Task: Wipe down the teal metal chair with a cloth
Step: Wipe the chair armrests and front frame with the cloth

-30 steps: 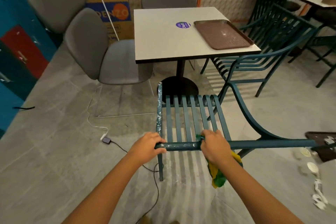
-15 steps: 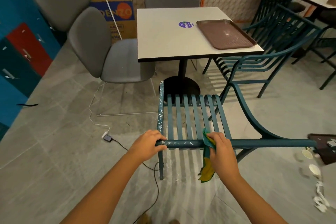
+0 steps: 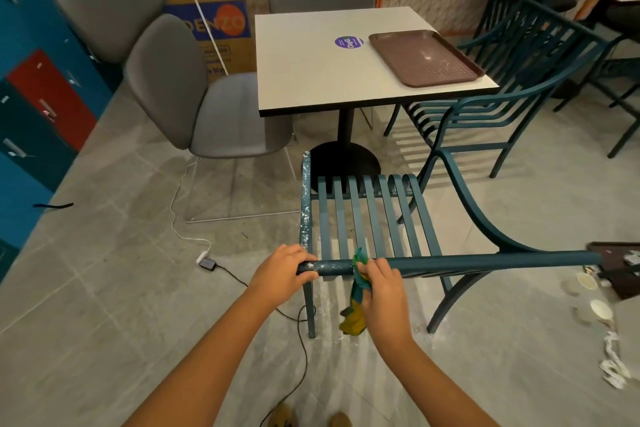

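The teal metal chair [image 3: 485,262] stands on the grey tiled floor [image 3: 104,288] right in front of the person, near the white square desk [image 3: 322,80]. The step in hand looks like wiping its top rail. The white-flecked stretch of rail [image 3: 334,266] lies between the 2 hands, so I would draw the green and yellow cloth [image 3: 360,276] leftward along it with firm pressure, wrapped round the bar to catch the underside too. The flecks may be dust or dried paint; I cannot tell from here. The left hand [image 3: 289,272] is curled round the rail's end, steadying the chair. The right hand [image 3: 381,288] pinches the cloth against the rail, fingers bunched, with the loose tail hanging below.
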`<state>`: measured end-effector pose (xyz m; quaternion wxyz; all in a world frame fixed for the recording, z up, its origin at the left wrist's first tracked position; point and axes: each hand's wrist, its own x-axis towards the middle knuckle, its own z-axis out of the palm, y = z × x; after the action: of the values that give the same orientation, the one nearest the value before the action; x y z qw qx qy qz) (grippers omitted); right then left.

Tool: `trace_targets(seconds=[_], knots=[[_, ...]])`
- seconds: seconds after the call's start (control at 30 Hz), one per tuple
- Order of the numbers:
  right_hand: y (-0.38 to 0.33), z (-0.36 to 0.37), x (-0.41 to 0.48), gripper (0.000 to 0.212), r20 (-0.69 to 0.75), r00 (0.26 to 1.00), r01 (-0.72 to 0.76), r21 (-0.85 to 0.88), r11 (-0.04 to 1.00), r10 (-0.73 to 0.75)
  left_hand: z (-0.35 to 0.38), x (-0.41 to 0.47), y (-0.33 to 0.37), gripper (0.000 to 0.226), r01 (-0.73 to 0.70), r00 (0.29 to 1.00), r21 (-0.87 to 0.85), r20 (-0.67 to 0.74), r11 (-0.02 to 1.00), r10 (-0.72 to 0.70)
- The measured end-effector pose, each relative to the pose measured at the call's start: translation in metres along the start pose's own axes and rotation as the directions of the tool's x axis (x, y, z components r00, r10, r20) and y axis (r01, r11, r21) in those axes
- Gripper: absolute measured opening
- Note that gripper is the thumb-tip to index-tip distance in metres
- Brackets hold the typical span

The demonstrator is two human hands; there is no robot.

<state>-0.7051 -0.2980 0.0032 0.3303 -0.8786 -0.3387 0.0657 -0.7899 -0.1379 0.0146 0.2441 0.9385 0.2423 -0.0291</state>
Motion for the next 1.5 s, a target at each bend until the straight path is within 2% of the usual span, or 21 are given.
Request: trace_targets(seconds=[0.1, 0.23, 0.43, 0.67, 0.8, 0.9, 1.03, 1.23, 1.37, 1.5], knots=[[0.001, -0.002, -0.002, 0.033, 0.042, 0.999, 0.03, 0.06, 0.998, -0.032, 0.0, -0.001, 0.0, 0.033, -0.008, 1.0, -0.005, -0.009, 1.0, 0.008], [0.018, -0.022, -0.005, 0.037, -0.048, 0.998, -0.035, 0.148, 0.988, 0.042, 0.001, -0.001, 0.0, 0.032, -0.007, 1.0, -0.017, -0.021, 1.0, 0.007], [0.026, -0.022, 0.001, 0.033, -0.091, 0.984, -0.144, 0.106, 0.984, 0.154, 0.003, -0.003, -0.001, 0.034, 0.013, 1.0, -0.027, -0.024, 1.0, -0.014], [0.002, 0.004, -0.005, 0.035, -0.076, 0.993, -0.079, 0.104, 0.991, 0.087, 0.004, -0.003, -0.001, 0.034, 0.018, 0.999, -0.04, -0.036, 0.999, -0.02], [-0.008, 0.013, -0.005, 0.034, -0.016, 1.0, 0.026, 0.062, 0.998, -0.025, 0.004, -0.001, -0.001, 0.035, 0.018, 1.0, -0.038, -0.019, 0.999, -0.019], [-0.008, 0.005, -0.003, 0.034, -0.003, 1.0, 0.026, 0.071, 0.997, -0.025, 0.003, -0.001, -0.001, 0.036, 0.015, 1.0, -0.035, -0.01, 0.999, -0.015], [0.002, -0.025, 0.005, 0.032, -0.044, 0.999, -0.026, 0.073, 0.997, 0.029, 0.003, -0.002, -0.002, 0.036, 0.009, 1.0, -0.047, -0.013, 0.999, -0.01], [0.023, -0.038, 0.016, 0.03, -0.059, 0.987, -0.152, -0.092, 0.984, 0.147, 0.004, -0.003, -0.003, 0.035, 0.022, 1.0, -0.074, -0.019, 0.997, -0.024], [0.016, -0.026, 0.006, 0.027, -0.082, 0.967, -0.243, -0.025, 0.97, 0.24, 0.004, -0.003, -0.003, 0.035, 0.013, 0.999, -0.08, -0.032, 0.997, -0.016], [-0.003, -0.01, 0.003, 0.028, -0.032, 0.982, -0.189, -0.025, 0.982, 0.188, 0.005, -0.002, -0.004, 0.035, 0.007, 0.999, -0.083, -0.031, 0.997, -0.01]])
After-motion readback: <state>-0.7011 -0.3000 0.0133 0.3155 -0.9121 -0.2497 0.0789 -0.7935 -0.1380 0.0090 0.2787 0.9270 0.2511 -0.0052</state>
